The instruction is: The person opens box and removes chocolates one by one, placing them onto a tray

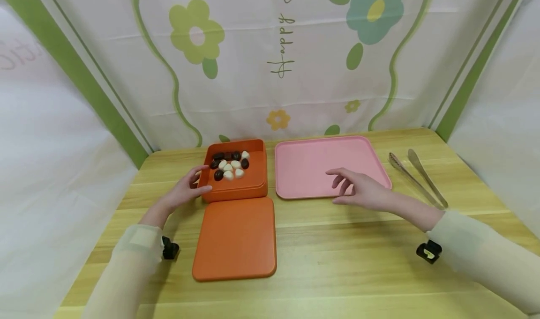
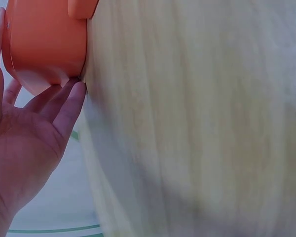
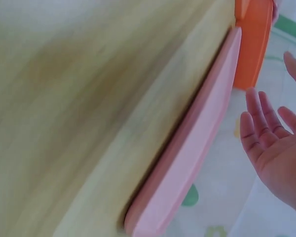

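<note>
A smooth, matte orange box [image 1: 236, 178], square with rounded corners, sits on a pale wooden table [image 1: 337, 258] with fine lengthwise grain. Inside it lies a small cluster of glossy dark and white pebbles [image 1: 229, 164], gathered toward its far side. The left hand [image 1: 185, 190] rests against the box's near-left corner, its fingers [image 2: 64, 106] loose and straight along the wall, gripping nothing. The flat orange lid [image 1: 235, 238], rounded at the corners, lies just in front of the box, nearly touching it, its longer side running toward the person. Just right of the box, a narrow gap apart, is a shallow pink tray [image 1: 312, 162] with a low raised rim, its long axis running left to right. The right hand [image 1: 358, 190] hovers over the tray's near edge, palm down, fingers spread and relaxed, holding nothing. Metal tongs [image 1: 417, 178] lie right of the tray, apart from it, their tips pointing away. Bare wood stretches along the near edge
</note>
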